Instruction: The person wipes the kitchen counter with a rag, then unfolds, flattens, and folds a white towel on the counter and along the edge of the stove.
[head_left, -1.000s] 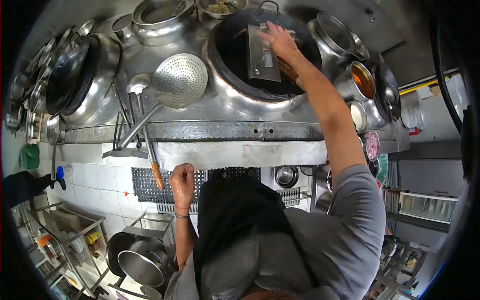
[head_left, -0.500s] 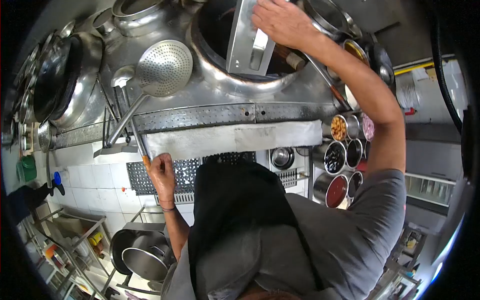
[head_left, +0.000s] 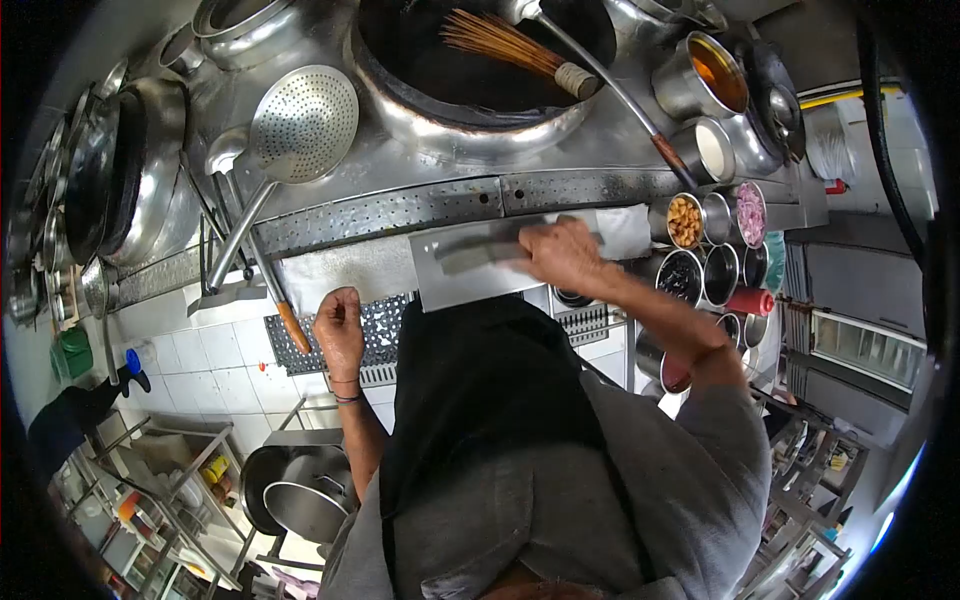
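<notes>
My right hand (head_left: 562,252) grips a flat rectangular stainless steel tray (head_left: 440,283) by its right part, blurred by motion. The tray lies over a long white cloth strip (head_left: 350,268) along the stove's front edge, just in front of my apron. My left hand (head_left: 340,325) hangs at the front left with fingers curled closed, and nothing shows in it. Close beside it is the wooden handle of a ladle (head_left: 285,315), not touched. Behind the tray stands a large dark wok (head_left: 400,60), with a bamboo brush (head_left: 510,48) across its rim.
A round perforated strainer (head_left: 305,125) rests on the stove at left. Another ladle (head_left: 610,85) lies across the wok's right side. At right are metal pots with fried pieces (head_left: 685,220), chopped pink onion (head_left: 750,212), dark sauce (head_left: 680,275) and orange liquid (head_left: 715,75).
My right hand has brought the steel tray from above the wok down toward me, over the cloth strip. The bamboo brush is now in full view. My left hand has moved away from the ladle handle.
</notes>
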